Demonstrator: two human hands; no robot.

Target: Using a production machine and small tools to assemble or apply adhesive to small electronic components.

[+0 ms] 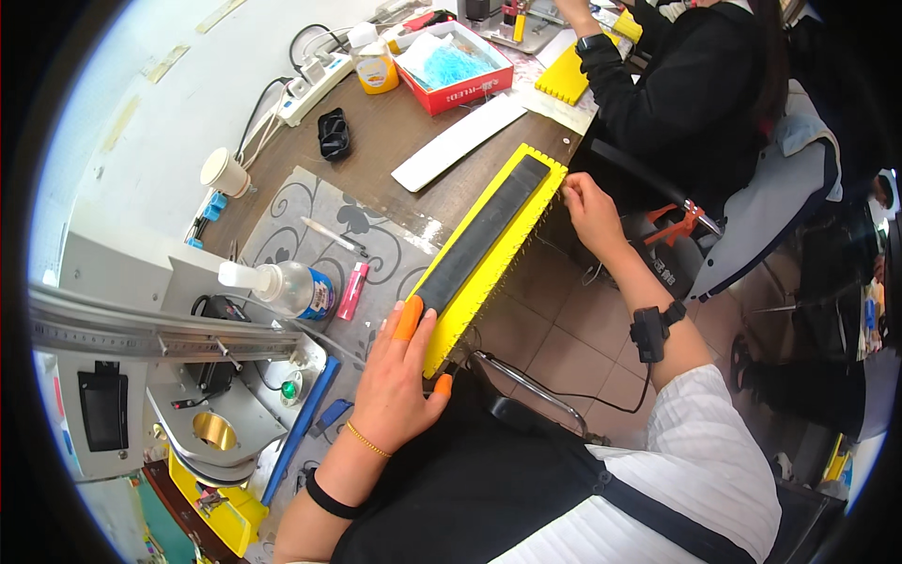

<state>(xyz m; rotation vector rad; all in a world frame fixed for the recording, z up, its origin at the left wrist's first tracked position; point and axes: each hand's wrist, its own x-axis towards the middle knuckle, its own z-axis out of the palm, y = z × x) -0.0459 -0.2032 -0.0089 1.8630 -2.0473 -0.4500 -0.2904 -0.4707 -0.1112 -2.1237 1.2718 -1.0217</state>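
A long yellow board [526,238] with a black strip [479,235] along its length lies slantwise at the table's right edge. Its far end is notched, and fine dark bristle-like threads stick out along its right side. My left hand [387,381] grips the board's near end, with orange finger covers on the thumb and one finger; that finger rests by the end of the black strip. Beside the board's far right corner, my right hand [592,216] is closed with its fingertips pinched. Whatever it may hold there is too fine to make out.
A white strip [458,143] and red box [456,89] with blue shreds lie beyond. At left stand a pump bottle [299,289], a paper cup [225,173] and a metal machine [211,414]. Another person [691,94] works at far right, by a grey chair [766,202].
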